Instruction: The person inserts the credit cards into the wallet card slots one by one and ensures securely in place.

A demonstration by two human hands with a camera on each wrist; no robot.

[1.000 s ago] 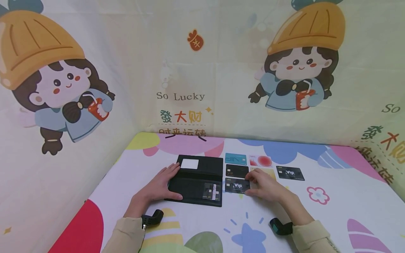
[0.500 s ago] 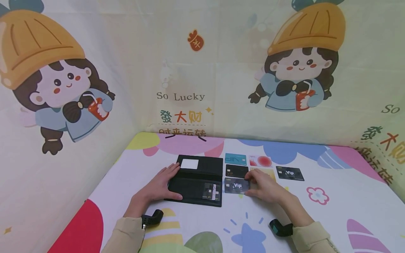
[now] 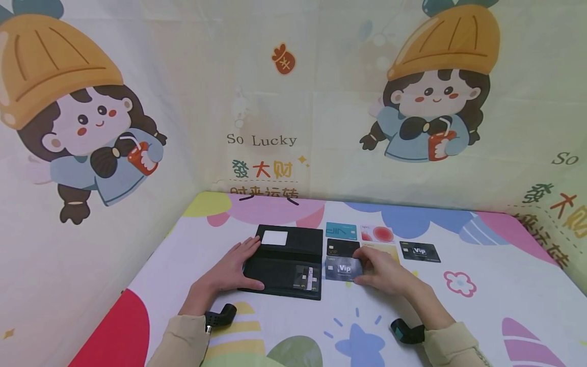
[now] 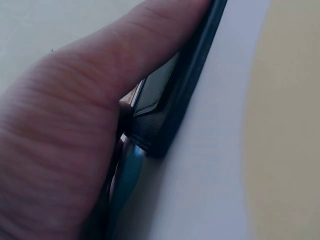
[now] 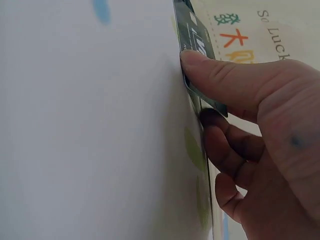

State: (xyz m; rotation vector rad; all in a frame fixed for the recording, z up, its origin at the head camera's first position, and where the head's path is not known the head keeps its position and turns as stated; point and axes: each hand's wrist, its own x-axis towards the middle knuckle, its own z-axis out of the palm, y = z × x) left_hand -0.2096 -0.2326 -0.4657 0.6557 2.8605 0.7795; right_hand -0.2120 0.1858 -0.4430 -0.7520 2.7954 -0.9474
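An open black card wallet [image 3: 279, 278] lies on the table, with a white panel in its upper half and cards in a slot at its lower right. My left hand [image 3: 231, 267] rests on the wallet's left side, fingers spread and thumb along the lower part; the left wrist view shows the thumb [image 4: 150, 37] lying on the wallet's edge. Right of the wallet, my right hand [image 3: 385, 267] pinches a dark grey Vip card [image 3: 341, 268] by its right end. In the right wrist view the thumb [image 5: 210, 67] presses on that card's face.
Behind the held card lie a black VIP card [image 3: 337, 248], a teal card [image 3: 341, 231], a red-and-white card [image 3: 377, 233] and a yellow card [image 3: 387, 250], partly covered by the right hand. Another dark Vip card [image 3: 420, 251] lies farther right. A printed cloth wall [image 3: 330, 173] closes off the table's back.
The Vip card in my right hand has tilted slightly, its face now looking lighter and greyer. My left hand and the wallet have stayed in place.
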